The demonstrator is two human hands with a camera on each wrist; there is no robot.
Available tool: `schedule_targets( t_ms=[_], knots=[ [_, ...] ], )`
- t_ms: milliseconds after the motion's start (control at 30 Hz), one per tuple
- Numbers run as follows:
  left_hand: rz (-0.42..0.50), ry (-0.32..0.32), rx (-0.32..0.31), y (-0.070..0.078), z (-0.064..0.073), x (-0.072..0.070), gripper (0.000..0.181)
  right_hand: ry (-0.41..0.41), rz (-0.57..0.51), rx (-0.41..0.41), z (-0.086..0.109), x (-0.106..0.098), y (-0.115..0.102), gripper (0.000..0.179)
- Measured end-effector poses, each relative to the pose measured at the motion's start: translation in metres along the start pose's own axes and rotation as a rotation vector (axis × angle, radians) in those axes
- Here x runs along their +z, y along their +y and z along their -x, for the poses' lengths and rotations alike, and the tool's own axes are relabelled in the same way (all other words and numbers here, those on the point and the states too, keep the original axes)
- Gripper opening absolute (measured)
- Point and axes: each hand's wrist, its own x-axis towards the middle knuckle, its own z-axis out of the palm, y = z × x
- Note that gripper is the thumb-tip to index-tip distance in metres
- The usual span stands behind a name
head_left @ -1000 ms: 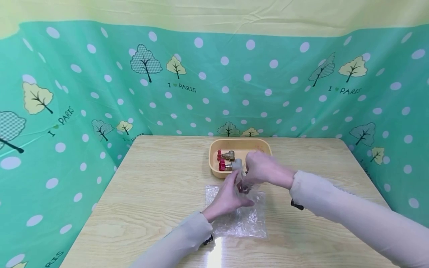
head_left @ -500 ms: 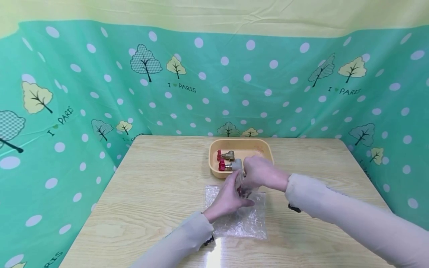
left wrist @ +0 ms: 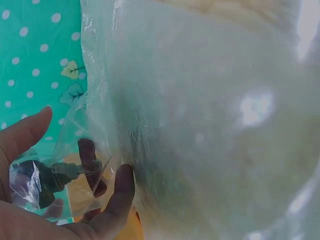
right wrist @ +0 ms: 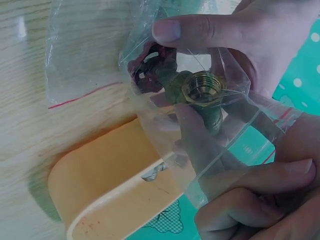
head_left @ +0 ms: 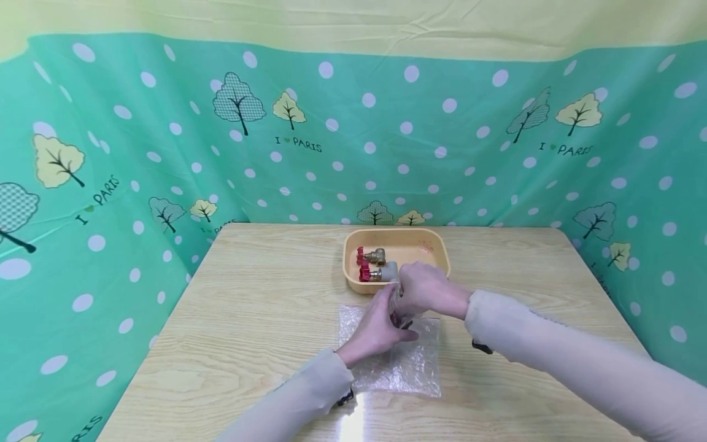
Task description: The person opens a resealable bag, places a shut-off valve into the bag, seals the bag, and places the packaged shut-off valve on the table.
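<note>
A brass valve (right wrist: 202, 90) with a dark red handwheel (right wrist: 152, 67) sits inside a clear zip bag (right wrist: 220, 152). My left hand (head_left: 375, 328) holds the bagged valve, its thumb pressed over the handwheel through the film. At the bag's mouth is my right hand (head_left: 425, 285); its index finger (right wrist: 195, 130) reaches inside to the valve while the other fingers curl at the bag's edge. From the head view, both hands hide most of this valve. In the left wrist view, the valve (left wrist: 45, 180) shows through the film between left thumb and fingers.
Just beyond the hands stands an orange plastic tray (head_left: 405, 234). In it lie a brass valve (head_left: 377, 256) and a grey-bodied valve (head_left: 389, 271), both with red handwheels. Another clear zip bag (head_left: 397, 374) lies flat on the wooden table (head_left: 248, 307) beneath the hands.
My right hand has shifted slightly left and down, closer to the left hand, over the bagged valve. My left hand stays nearly in place.
</note>
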Motion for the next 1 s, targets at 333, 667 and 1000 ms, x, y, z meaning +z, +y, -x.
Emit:
schedule_targets(
  t_ms=[333,667,1000],
  knots=[
    [0.04,-0.012,0.016,0.0,-0.001,0.001,0.099,0.011,-0.004,0.017,-0.004,0.01,0.001,0.018],
    [0.028,-0.006,0.036,-0.001,-0.004,0.001,0.092,0.043,-0.026,0.005,-0.004,0.018,0.003,0.017],
    [-0.019,0.014,0.044,0.004,-0.003,-0.001,0.075,0.047,-0.022,0.033,-0.005,0.023,0.003,0.018]
  ],
)
